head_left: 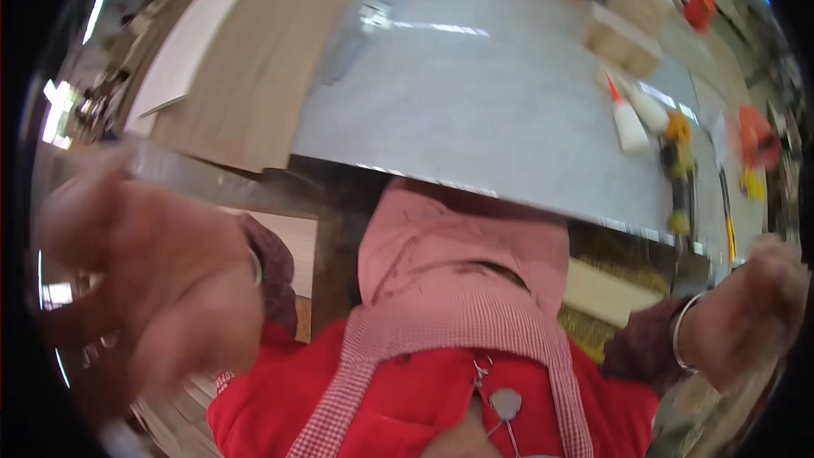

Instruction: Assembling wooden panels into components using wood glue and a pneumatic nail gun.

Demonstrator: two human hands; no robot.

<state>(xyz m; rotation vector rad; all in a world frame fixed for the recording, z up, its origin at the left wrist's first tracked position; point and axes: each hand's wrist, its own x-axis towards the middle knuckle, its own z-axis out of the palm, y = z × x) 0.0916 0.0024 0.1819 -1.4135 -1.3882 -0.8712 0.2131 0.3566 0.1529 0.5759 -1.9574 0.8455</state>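
Observation:
My left hand [178, 263] is raised large at the left side of the view, off the worktable. Motion smears its fingers, and no object shows in it. Out at the right edge is my right hand [746, 314], also blurred, a bangle at its wrist. It is nearest to a yellow-and-black slim tool [728, 216] by the table's right side. Neither hand visibly touches anything. A white squeeze bottle [629, 125] with a red pointed tip lies on the grey tabletop [475, 93], beside a second white bottle [649, 108].
Wood-grain boards [263, 59] lie along the table's left. A yellow-and-black hand tool [680, 178] lies near the right edge. Wooden blocks [623, 38] stand at the far right, with a red object [757, 137] farther out. My checked apron [458, 318] is against the table's front edge.

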